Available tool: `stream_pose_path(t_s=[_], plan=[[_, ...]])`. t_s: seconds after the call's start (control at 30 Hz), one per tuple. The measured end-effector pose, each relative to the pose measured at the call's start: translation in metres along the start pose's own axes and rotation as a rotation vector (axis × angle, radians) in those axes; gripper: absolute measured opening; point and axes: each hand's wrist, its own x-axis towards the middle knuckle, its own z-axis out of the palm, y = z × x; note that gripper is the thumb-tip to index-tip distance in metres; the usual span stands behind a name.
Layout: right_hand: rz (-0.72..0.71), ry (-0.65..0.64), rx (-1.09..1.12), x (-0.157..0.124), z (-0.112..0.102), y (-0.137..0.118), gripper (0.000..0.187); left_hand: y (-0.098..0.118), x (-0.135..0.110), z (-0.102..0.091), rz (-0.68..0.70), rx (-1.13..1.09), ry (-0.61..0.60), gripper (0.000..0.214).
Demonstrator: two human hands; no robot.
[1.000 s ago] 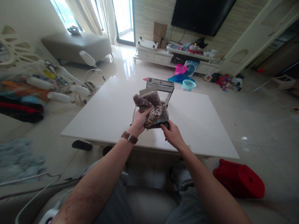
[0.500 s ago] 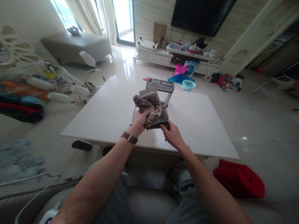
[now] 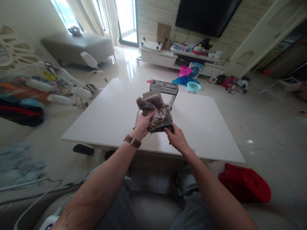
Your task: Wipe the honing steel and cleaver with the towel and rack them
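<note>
My left hand (image 3: 143,124), with a brown watch strap at its wrist, is closed on a fluffy brown-and-cream cloth (image 3: 157,117). The cloth is folded over the broad grey blade of a cleaver (image 3: 150,94), whose far end and right side show past it. My right hand (image 3: 177,136) grips the cleaver's black handle (image 3: 169,128), close to my left hand. Both are held above the white table (image 3: 100,118). Just behind them stands a metal-framed knife rack (image 3: 164,85) with dark slots in its top; the cloth and blade partly cover it.
Beyond the table are a light-blue basket (image 3: 193,87), a pink basket (image 3: 185,71) and a low TV cabinet (image 3: 158,58). White lamp arms (image 3: 81,92) reach near the table's left edge. A red object (image 3: 244,183) lies on the floor at right.
</note>
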Motion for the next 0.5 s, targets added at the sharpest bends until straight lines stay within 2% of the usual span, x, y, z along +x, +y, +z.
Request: stream_pose_path(t_s=[0.5], plan=[[-0.006,-0.006,-0.015,0.0004,-0.0001,-0.0001,0.022,-0.0003,-0.0007,-0.0005,-0.009,-0.013,-0.004,0.046]])
